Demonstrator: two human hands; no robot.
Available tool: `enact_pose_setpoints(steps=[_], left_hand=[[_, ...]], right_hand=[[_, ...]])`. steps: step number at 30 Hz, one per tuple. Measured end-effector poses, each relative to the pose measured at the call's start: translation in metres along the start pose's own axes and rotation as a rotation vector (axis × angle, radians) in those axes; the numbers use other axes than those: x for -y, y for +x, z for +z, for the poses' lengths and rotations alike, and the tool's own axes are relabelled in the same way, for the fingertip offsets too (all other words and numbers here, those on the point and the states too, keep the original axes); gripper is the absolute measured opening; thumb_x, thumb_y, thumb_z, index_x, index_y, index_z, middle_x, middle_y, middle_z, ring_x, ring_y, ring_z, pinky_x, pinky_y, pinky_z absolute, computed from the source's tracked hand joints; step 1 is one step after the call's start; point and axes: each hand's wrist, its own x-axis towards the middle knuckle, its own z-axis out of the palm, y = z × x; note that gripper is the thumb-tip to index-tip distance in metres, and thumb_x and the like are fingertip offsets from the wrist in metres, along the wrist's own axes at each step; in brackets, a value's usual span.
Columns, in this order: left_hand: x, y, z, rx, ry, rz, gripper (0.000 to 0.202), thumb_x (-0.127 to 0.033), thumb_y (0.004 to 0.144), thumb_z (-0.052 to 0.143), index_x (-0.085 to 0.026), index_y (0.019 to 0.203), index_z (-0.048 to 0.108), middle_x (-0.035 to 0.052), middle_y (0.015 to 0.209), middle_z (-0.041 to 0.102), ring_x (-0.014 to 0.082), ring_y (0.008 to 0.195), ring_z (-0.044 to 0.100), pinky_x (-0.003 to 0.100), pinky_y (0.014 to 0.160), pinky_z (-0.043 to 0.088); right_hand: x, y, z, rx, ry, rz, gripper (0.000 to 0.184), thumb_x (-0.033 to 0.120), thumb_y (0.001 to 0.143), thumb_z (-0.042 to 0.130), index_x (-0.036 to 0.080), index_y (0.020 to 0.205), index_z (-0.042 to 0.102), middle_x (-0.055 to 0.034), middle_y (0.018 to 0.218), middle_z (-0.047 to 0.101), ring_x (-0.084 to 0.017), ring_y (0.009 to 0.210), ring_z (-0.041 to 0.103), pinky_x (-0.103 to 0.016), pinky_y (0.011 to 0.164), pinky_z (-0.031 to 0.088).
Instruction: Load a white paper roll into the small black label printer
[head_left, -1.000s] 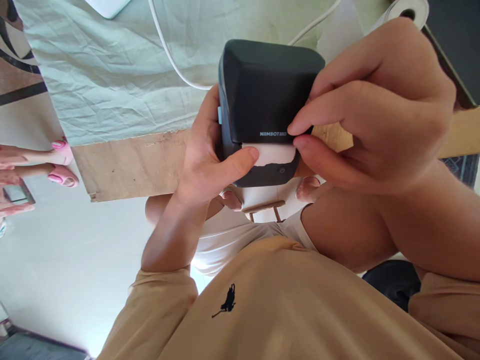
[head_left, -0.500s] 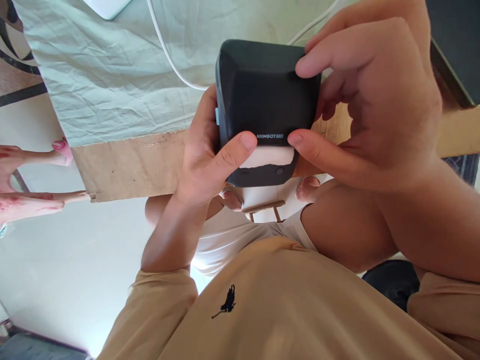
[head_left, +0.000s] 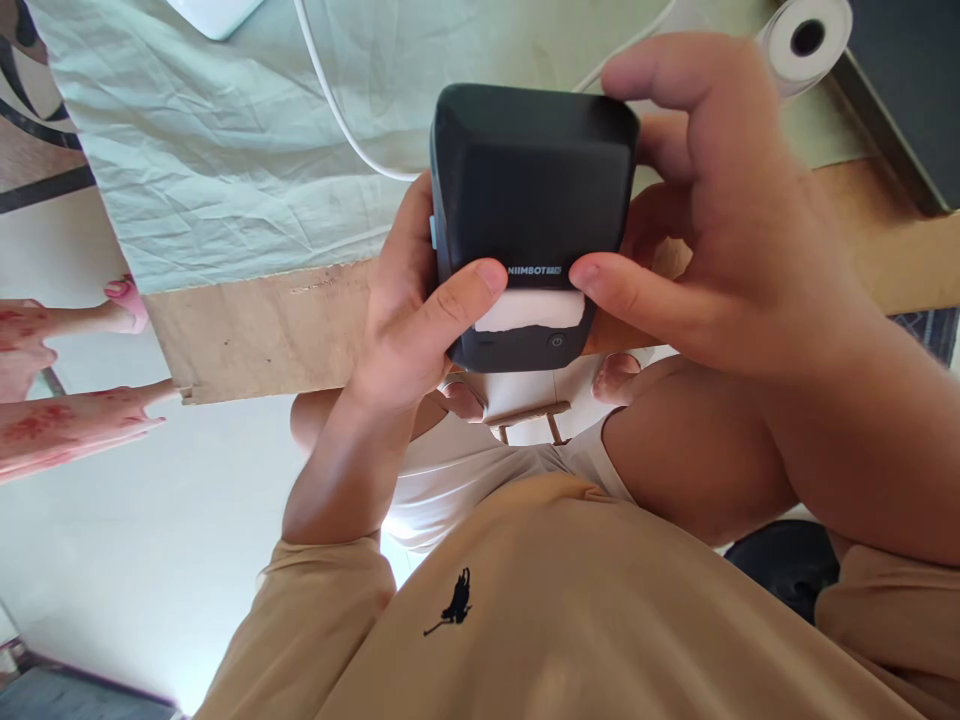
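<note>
Over the table's edge (head_left: 270,335), the left hand (head_left: 401,335) clamps the black NIIMBOT printer (head_left: 540,190), a paper strip (head_left: 531,311) (unevenly torn, seemingly) jutting from its front; the right hand's (head_left: 720,220) fingers spread around its right side, pinch unclear. The step seems to be steadying; shifting it calls for even support.

Wrinkled green cloth (head_left: 225,180), wooden table edge (head_left: 262,335), dark flat object (head_left: 911,90), pink shoe (head_left: 137,305)

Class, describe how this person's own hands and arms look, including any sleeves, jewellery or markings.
The left hand and right hand are ungloved, with no ring or watch showing. Short, loose tan sleeves leave the forearms bare; the matching shirt bears a small black emblem.
</note>
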Motion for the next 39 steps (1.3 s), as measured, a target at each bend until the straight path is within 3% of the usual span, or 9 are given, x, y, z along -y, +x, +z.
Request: enact_pose_setpoints(steps=[3, 5, 9, 13, 18, 23, 28, 39], left_hand=[[-0.0025, 0.0007, 0.0024, -0.021, -0.009, -0.023, 0.064, -0.070, 0.068, 0.117, -0.034, 0.109, 0.084, 0.0020, 0.097, 0.075, 0.0257, 0.085, 0.068, 0.041, 0.070, 0.055], [-0.0035, 0.0011, 0.0032, -0.024, -0.019, -0.037, 0.066, -0.069, 0.067, 0.117, -0.032, 0.110, 0.084, 0.0019, 0.097, 0.074, 0.0247, 0.083, 0.066, 0.040, 0.068, 0.052], [-0.0036, 0.0014, 0.0027, -0.011, -0.021, -0.042, 0.066, -0.070, 0.068, 0.116, -0.031, 0.109, 0.082, 0.0026, 0.097, 0.073, 0.0257, 0.084, 0.066, 0.042, 0.069, 0.051], [-0.0027, 0.0009, 0.0014, 0.035, -0.018, -0.014, 0.052, -0.063, 0.080, 0.112, -0.033, 0.111, 0.081, 0.0033, 0.103, 0.075, 0.0286, 0.092, 0.070, 0.044, 0.078, 0.055], [-0.0024, 0.0009, 0.0019, -0.007, -0.006, -0.023, 0.056, -0.063, 0.075, 0.114, -0.032, 0.109, 0.081, 0.0028, 0.098, 0.074, 0.0269, 0.089, 0.069, 0.042, 0.075, 0.053], [-0.0029, 0.0017, 0.0019, 0.044, 0.042, 0.030, 0.036, -0.046, 0.094, 0.100, -0.029, 0.116, 0.077, 0.0027, 0.099, 0.074, 0.0258, 0.092, 0.072, 0.039, 0.078, 0.055], [-0.0028, 0.0017, 0.0024, 0.011, 0.002, 0.001, 0.046, -0.058, 0.081, 0.111, -0.034, 0.109, 0.083, 0.0037, 0.101, 0.077, 0.0306, 0.094, 0.074, 0.046, 0.079, 0.061], [-0.0047, -0.0002, 0.0002, -0.026, 0.009, -0.049, 0.061, -0.069, 0.069, 0.116, -0.035, 0.108, 0.085, 0.0030, 0.099, 0.076, 0.0290, 0.088, 0.072, 0.044, 0.072, 0.059]], right_hand=[[-0.0002, 0.0006, -0.0010, 0.063, 0.022, 0.080, 0.095, 0.060, 0.094, 0.075, 0.019, 0.174, 0.046, -0.0062, 0.115, 0.070, -0.013, 0.099, 0.077, -0.029, 0.087, 0.066], [-0.0007, 0.0012, -0.0009, 0.075, 0.024, 0.086, 0.097, 0.062, 0.093, 0.074, 0.018, 0.175, 0.045, -0.0029, 0.104, 0.068, -0.014, 0.096, 0.078, -0.031, 0.093, 0.069], [-0.0015, 0.0016, 0.0009, 0.052, -0.003, 0.080, 0.097, 0.065, 0.093, 0.075, 0.019, 0.174, 0.049, -0.0023, 0.103, 0.067, -0.010, 0.085, 0.072, -0.031, 0.092, 0.069], [-0.0003, -0.0009, 0.0003, 0.036, -0.003, 0.094, 0.097, 0.063, 0.092, 0.077, 0.019, 0.174, 0.051, -0.0035, 0.110, 0.069, -0.006, 0.074, 0.064, -0.031, 0.088, 0.067], [-0.0020, -0.0026, 0.0006, 0.031, -0.024, 0.055, 0.091, 0.062, 0.093, 0.077, 0.023, 0.170, 0.049, -0.0023, 0.117, 0.076, -0.004, 0.072, 0.060, -0.027, 0.082, 0.063], [-0.0053, -0.0021, 0.0013, 0.031, -0.020, 0.054, 0.089, 0.063, 0.094, 0.076, 0.024, 0.168, 0.046, -0.0014, 0.117, 0.079, -0.005, 0.068, 0.062, -0.027, 0.077, 0.058], [-0.0052, -0.0022, 0.0010, 0.036, -0.034, 0.031, 0.090, 0.061, 0.091, 0.080, 0.025, 0.167, 0.046, -0.0007, 0.113, 0.077, -0.004, 0.066, 0.057, -0.026, 0.071, 0.053], [-0.0021, 0.0006, 0.0034, 0.040, -0.015, 0.056, 0.088, 0.058, 0.091, 0.073, 0.025, 0.168, 0.045, -0.0005, 0.109, 0.071, -0.004, 0.064, 0.052, -0.027, 0.058, 0.034]])
